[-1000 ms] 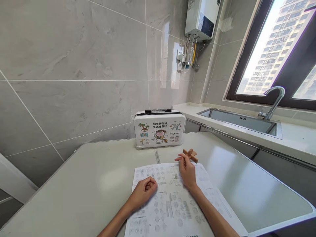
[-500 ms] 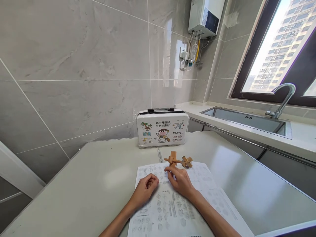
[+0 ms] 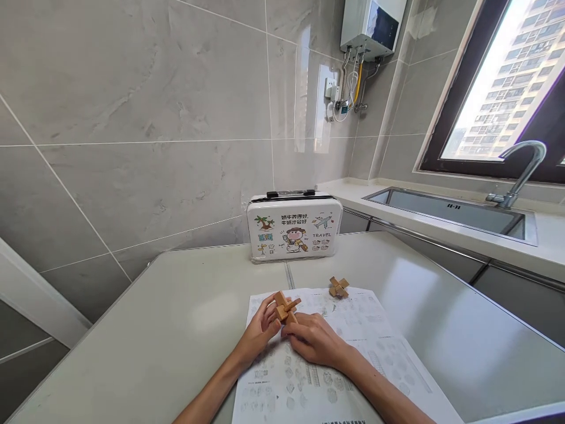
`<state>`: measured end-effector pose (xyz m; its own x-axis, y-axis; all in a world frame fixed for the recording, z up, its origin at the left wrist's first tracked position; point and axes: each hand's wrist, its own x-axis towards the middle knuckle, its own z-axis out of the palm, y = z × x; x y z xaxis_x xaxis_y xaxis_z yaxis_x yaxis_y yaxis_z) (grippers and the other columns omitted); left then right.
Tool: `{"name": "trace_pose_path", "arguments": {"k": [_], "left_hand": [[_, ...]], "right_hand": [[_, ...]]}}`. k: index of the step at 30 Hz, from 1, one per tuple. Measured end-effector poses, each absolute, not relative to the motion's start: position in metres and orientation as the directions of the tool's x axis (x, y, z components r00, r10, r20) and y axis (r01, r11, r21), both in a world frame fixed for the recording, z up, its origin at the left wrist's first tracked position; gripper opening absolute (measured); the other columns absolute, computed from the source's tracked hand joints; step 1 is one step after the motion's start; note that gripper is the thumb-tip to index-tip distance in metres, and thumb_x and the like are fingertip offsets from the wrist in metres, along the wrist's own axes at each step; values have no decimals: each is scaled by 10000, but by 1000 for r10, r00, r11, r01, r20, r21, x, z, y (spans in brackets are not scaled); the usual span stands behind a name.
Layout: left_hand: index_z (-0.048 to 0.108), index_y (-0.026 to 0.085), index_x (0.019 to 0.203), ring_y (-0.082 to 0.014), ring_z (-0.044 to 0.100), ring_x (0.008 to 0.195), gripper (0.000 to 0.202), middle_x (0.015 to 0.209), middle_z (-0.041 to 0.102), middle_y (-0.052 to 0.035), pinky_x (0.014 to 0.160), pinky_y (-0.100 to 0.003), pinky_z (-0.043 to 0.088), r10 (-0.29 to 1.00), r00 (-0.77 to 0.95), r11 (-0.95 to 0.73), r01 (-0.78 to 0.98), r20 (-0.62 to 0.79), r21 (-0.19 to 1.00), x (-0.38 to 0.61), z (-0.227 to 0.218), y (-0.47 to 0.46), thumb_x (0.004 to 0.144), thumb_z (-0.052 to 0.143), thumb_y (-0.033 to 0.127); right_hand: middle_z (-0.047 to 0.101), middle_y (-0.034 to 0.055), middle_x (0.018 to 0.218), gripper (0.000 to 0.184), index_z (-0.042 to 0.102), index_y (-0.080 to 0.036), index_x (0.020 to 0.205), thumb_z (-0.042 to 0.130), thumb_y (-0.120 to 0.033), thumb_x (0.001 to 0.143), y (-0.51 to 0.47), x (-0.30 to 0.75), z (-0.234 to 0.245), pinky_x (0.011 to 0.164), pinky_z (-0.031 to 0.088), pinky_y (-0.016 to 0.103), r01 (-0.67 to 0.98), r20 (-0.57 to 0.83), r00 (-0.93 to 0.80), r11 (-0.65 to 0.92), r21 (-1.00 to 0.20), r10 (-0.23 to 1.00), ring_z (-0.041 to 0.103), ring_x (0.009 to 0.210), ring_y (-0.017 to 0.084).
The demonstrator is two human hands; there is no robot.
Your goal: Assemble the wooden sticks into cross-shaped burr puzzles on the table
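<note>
Between my two hands is a wooden interlocking puzzle (image 3: 285, 307) of crossed light-brown bars, tilted above the printed sheet. My left hand (image 3: 261, 324) has its fingers and thumb around the puzzle's left side. My right hand (image 3: 314, 337) pinches its lower end between thumb and fingers, the other fingers curled. Farther back, a second, smaller wooden puzzle (image 3: 339, 287) with crossed pieces rests at the sheet's far edge, apart from both hands. Under my forearms lies the large white printed sheet (image 3: 353, 377), covered in small grey diagrams and text.
A white cartoon-printed case (image 3: 295, 229) with a black handle stands at the back of the pale table (image 3: 176, 330), before the tiled wall. To the right are a counter with a sink (image 3: 445, 215) and a faucet (image 3: 521, 176). A water heater (image 3: 373, 26) hangs in the corner.
My right hand has brought the larger wooden puzzle left and nearer, away from the smaller one. My left hand has opened from its curl and taken hold of it. The view has shifted slightly.
</note>
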<state>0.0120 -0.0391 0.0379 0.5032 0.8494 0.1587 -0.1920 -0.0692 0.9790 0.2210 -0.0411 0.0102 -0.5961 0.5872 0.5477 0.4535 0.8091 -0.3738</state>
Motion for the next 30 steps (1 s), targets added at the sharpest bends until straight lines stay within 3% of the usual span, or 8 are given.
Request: {"name": "trace_pose_path", "arguments": {"k": [5, 11, 15, 20, 24, 30], "left_hand": [[481, 242, 1468, -325, 454, 1453, 673, 1551, 504, -162, 1248, -534, 268, 867, 490, -1, -177, 89, 984, 9, 40, -40, 911, 685, 559], [524, 246, 1430, -336, 484, 1426, 683, 1506, 556, -147, 1227, -531, 313, 897, 437, 25, -213, 73, 977, 10, 35, -38, 838, 796, 448], [542, 282, 1400, -323, 469, 1435, 717, 1518, 540, -118, 1221, -517, 332, 929, 357, -19, -218, 98, 976, 11, 35, -35, 766, 859, 391], [538, 307, 1391, -327, 481, 1412, 776, 1539, 500, -111, 1184, -499, 381, 944, 309, -66, -175, 118, 982, 12, 34, -34, 706, 901, 351], [496, 324, 1422, -325, 471, 1412, 836, 1556, 462, -109, 1169, -473, 399, 928, 341, -107, -137, 148, 985, 13, 32, -35, 696, 911, 321], [433, 313, 1480, -316, 524, 1359, 888, 1506, 511, -122, 1160, -471, 403, 911, 378, -184, 14, 165, 983, 15, 36, -41, 719, 890, 301]], "right_hand": [[689, 10, 797, 280, 686, -273, 1006, 517, -94, 872, -43, 221, 14, 667, 429, 278, 426, 543, -617, 821, -379, 570, 625, 750, 186], [695, 17, 865, 246, 670, -270, 972, 527, -101, 865, -46, 220, 18, 654, 429, 279, 437, 526, -582, 784, -441, 620, 641, 765, 186], [688, 54, 1120, 208, 625, -264, 1068, 518, -163, 922, -44, 221, 19, 642, 464, 275, 402, 522, -479, 706, -583, 705, 650, 708, 147], [715, -2, 893, 270, 526, -253, 1196, 595, -267, 935, -33, 223, 10, 578, 469, 263, 356, 413, -339, 522, -775, 845, 615, 584, 141], [722, 11, 908, 102, 629, -246, 1039, 592, -244, 944, -29, 224, 6, 631, 474, 266, 398, 401, -405, 553, -732, 822, 641, 694, 163], [721, 16, 925, 184, 662, -255, 1076, 523, -186, 977, -30, 225, 4, 688, 467, 281, 445, 443, -411, 599, -665, 797, 646, 761, 180]]}}
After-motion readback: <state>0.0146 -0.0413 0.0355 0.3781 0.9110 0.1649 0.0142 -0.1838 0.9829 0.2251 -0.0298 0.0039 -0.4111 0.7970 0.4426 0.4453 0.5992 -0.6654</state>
